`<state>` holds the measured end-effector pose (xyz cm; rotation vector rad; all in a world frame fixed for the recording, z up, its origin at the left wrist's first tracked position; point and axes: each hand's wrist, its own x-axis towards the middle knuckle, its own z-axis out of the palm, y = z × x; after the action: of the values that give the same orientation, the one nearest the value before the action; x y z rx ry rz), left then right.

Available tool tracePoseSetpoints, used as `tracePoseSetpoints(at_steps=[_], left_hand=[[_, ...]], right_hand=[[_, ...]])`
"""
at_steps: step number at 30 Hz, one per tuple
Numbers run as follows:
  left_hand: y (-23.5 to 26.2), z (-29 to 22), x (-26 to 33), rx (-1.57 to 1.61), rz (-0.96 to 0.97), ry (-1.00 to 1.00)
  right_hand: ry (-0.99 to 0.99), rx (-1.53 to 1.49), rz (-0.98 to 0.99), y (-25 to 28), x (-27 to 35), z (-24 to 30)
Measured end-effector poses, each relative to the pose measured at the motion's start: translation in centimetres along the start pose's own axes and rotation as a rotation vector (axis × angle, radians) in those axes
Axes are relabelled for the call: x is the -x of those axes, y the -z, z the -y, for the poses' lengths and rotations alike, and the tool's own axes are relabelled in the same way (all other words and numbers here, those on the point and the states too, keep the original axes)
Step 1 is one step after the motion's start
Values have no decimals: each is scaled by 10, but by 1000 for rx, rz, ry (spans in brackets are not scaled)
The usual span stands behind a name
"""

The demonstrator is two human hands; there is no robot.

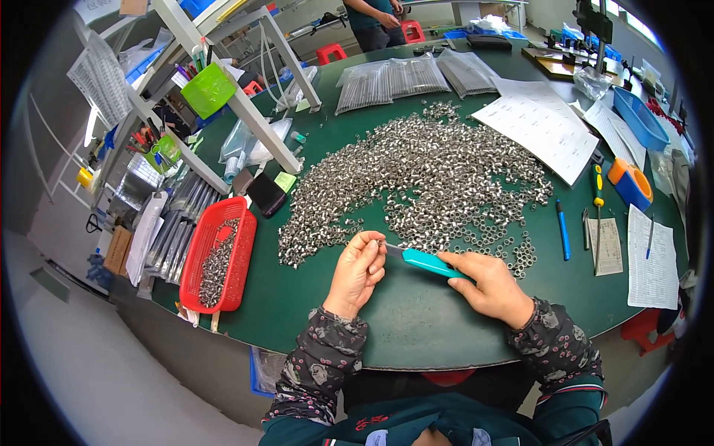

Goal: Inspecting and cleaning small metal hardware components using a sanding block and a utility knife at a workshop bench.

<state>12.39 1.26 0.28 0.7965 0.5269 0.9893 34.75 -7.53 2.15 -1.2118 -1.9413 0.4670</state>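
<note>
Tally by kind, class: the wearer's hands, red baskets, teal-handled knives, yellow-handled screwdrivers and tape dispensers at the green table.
Wearer's hands: 2
Red basket: 1
Teal-handled knife: 1
Yellow-handled screwdriver: 1
Tape dispenser: 1
Total: 6

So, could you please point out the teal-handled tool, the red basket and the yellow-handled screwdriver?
Teal-handled tool (pixel 430 263), head view: on its handle.
Red basket (pixel 242 260), head view: on its right wall.
Yellow-handled screwdriver (pixel 598 186), head view: on its handle.
</note>
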Motion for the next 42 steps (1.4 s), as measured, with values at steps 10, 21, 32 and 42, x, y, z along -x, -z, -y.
tracePoseSetpoints(at_steps=[10, 21, 32, 42], left_hand=[[-6, 3, 1, -113, -40, -36], [0, 5, 0, -142, -66, -57], [-1, 6, -1, -187, -66, -89], [-4, 4, 1, -313, -103, -102]], right_hand=[[-39, -38, 44, 1, 0, 1], [57, 198, -33, -3, -1, 1], [144, 318, -100, -3, -3, 3], [177, 361, -120, -3, -4, 3]])
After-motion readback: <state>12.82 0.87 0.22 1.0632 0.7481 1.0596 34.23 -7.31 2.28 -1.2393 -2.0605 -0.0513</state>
